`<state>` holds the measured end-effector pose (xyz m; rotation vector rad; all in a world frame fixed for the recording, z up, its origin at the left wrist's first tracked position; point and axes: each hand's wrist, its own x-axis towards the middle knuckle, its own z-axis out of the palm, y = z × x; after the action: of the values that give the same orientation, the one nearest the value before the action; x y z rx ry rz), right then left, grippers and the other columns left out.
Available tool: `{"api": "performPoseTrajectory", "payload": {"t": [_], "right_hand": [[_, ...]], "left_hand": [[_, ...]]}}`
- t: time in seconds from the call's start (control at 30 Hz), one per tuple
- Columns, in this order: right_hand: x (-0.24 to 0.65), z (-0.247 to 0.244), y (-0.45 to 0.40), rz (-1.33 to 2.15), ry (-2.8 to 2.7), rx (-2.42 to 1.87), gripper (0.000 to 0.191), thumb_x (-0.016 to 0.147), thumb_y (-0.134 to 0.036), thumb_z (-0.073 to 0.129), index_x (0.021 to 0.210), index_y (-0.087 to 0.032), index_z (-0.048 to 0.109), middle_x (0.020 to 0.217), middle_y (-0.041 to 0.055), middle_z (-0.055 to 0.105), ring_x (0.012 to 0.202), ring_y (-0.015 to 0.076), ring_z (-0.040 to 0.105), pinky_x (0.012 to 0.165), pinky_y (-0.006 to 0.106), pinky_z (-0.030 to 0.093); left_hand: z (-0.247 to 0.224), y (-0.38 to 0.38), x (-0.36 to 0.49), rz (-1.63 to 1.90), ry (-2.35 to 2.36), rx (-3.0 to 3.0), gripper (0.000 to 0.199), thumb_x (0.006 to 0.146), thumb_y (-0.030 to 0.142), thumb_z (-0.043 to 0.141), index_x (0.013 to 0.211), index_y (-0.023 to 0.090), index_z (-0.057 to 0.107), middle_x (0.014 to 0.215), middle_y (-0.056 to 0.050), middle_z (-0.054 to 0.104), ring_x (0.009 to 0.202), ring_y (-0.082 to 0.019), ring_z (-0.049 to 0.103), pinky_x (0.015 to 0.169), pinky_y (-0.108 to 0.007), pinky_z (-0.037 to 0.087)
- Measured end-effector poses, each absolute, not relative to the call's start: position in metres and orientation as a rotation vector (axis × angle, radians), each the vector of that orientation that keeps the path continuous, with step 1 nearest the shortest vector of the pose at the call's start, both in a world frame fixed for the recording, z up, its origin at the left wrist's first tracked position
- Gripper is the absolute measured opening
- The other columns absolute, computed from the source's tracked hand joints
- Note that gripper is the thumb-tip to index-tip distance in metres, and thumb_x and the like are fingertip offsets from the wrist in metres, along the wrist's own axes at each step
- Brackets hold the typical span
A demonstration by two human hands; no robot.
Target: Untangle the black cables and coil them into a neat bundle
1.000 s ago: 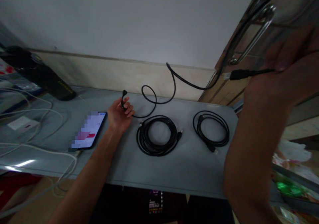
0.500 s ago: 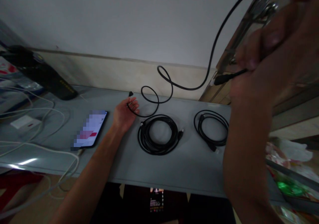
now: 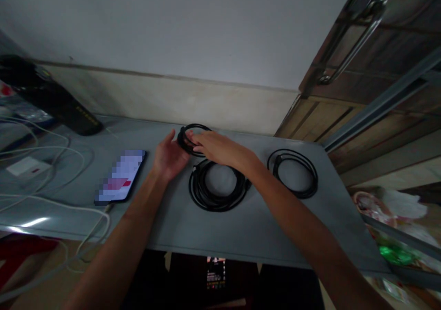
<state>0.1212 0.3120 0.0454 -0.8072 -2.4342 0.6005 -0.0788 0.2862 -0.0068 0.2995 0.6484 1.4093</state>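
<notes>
Between my two hands is a small coil of black cable [image 3: 197,126], just above the back part of the grey table. My left hand [image 3: 169,157] holds the coil's left side, thumb raised and fingers partly hidden by the loops. From the right, my right hand [image 3: 215,147] reaches across with its fingers closed on the same coil. Below the hands a larger black cable coil [image 3: 220,204] lies flat, partly covered by my right wrist. Another black cable coil [image 3: 312,181] lies to the right of my right forearm.
A phone [image 3: 122,179] lies on the grey table [image 3: 213,236] left of my left hand, plugged into a cable. White cables [image 3: 69,200], a white box [image 3: 28,167] and a dark bottle [image 3: 65,103] are further left. A wall runs behind; a door handle [image 3: 358,43] is upper right.
My right hand has come down from the upper right to meet my left hand. The cable that hung loose between them is gathered into a small coil.
</notes>
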Motion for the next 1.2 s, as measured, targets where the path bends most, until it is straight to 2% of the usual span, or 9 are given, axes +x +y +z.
{"api": "performPoseTrajectory", "payload": {"t": [0.27, 0.37, 0.5, 0.6, 0.7, 0.83, 0.9, 1.03, 1.2], "right_hand": [[0.106, 0.008, 0.310, 0.394, -2.601, -0.771, 0.021, 0.104, -0.031, 0.083, 0.091, -0.025, 0.067, 0.105, 0.0029, 0.072, 0.111, 0.0215, 0.073, 0.102, 0.037, 0.062], [0.107, 0.012, 0.306, 0.309, -2.581, -0.843, 0.014, 0.106, -0.033, 0.080, 0.113, -0.023, 0.073, 0.122, 0.0084, 0.073, 0.122, 0.0258, 0.071, 0.107, 0.043, 0.061], [0.108, 0.021, 0.302, 0.102, -2.671, -0.912, 0.034, 0.104, -0.015, 0.073, 0.138, -0.015, 0.066, 0.144, 0.0192, 0.068, 0.135, 0.0331, 0.065, 0.117, 0.051, 0.055], [0.111, 0.029, 0.302, 0.000, -2.751, -0.864, 0.033, 0.105, -0.018, 0.074, 0.136, -0.013, 0.067, 0.138, 0.0182, 0.071, 0.135, 0.0339, 0.062, 0.122, 0.052, 0.050], [0.115, 0.036, 0.302, -0.072, -2.737, -0.833, 0.032, 0.101, -0.025, 0.082, 0.129, -0.014, 0.071, 0.137, 0.0187, 0.070, 0.139, 0.0374, 0.057, 0.126, 0.056, 0.045], [0.119, 0.042, 0.302, -0.121, -2.602, -0.841, 0.042, 0.096, -0.026, 0.091, 0.132, -0.017, 0.072, 0.163, 0.0230, 0.053, 0.158, 0.0427, 0.041, 0.133, 0.064, 0.036], [0.118, 0.043, 0.301, -0.079, -2.481, -0.881, 0.061, 0.094, -0.028, 0.093, 0.149, -0.023, 0.065, 0.176, 0.0226, 0.040, 0.166, 0.0442, 0.032, 0.133, 0.068, 0.037], [0.113, 0.043, 0.300, 0.099, -2.300, -0.953, 0.106, 0.093, -0.033, 0.093, 0.179, -0.027, 0.030, 0.183, 0.0251, 0.026, 0.172, 0.0461, 0.025, 0.130, 0.072, 0.044], [0.106, 0.037, 0.304, 0.363, -2.251, -0.912, 0.110, 0.098, -0.027, 0.079, 0.185, -0.028, 0.013, 0.177, 0.0222, 0.041, 0.161, 0.0398, 0.049, 0.129, 0.067, 0.049]], "left_hand": [[0.000, 0.280, -0.071, 1.460, 0.570, 0.349, 0.019, 0.118, 0.017, 0.056, 0.122, 0.017, 0.074, 0.076, 0.004, 0.062, 0.061, -0.010, 0.062, 0.066, -0.021, 0.058], [0.003, 0.278, -0.073, 1.517, 0.489, 0.359, 0.027, 0.123, 0.023, 0.048, 0.120, 0.016, 0.074, 0.068, 0.007, 0.052, 0.056, -0.009, 0.055, 0.063, -0.021, 0.054], [0.009, 0.275, -0.079, 1.570, 0.464, 0.343, 0.054, 0.128, 0.044, 0.032, 0.108, 0.017, 0.074, 0.055, 0.009, 0.038, 0.045, -0.009, 0.040, 0.051, -0.021, 0.044], [0.013, 0.273, -0.082, 1.547, 0.520, 0.328, 0.066, 0.125, 0.059, 0.031, 0.093, 0.018, 0.072, 0.047, 0.011, 0.025, 0.038, -0.009, 0.025, 0.041, -0.022, 0.037], [0.014, 0.272, -0.082, 1.536, 0.552, 0.318, 0.067, 0.126, 0.057, 0.032, 0.085, 0.019, 0.069, 0.044, 0.012, 0.021, 0.035, -0.007, 0.017, 0.037, -0.021, 0.031], [0.015, 0.271, -0.085, 1.561, 0.542, 0.338, 0.064, 0.128, 0.046, 0.028, 0.083, 0.020, 0.066, 0.043, 0.011, 0.023, 0.032, -0.006, 0.020, 0.037, -0.020, 0.028], [0.014, 0.270, -0.088, 1.579, 0.524, 0.338, 0.064, 0.128, 0.043, 0.026, 0.083, 0.021, 0.066, 0.042, 0.010, 0.023, 0.032, -0.006, 0.022, 0.038, -0.020, 0.027], [0.012, 0.268, -0.095, 1.654, 0.458, 0.308, 0.063, 0.128, 0.042, 0.026, 0.083, 0.021, 0.065, 0.042, 0.011, 0.021, 0.031, -0.007, 0.023, 0.036, -0.021, 0.025], [0.010, 0.267, -0.096, 1.680, 0.471, 0.318, 0.061, 0.128, 0.039, 0.027, 0.082, 0.022, 0.065, 0.044, 0.011, 0.019, 0.032, -0.007, 0.020, 0.037, -0.021, 0.023]]}}
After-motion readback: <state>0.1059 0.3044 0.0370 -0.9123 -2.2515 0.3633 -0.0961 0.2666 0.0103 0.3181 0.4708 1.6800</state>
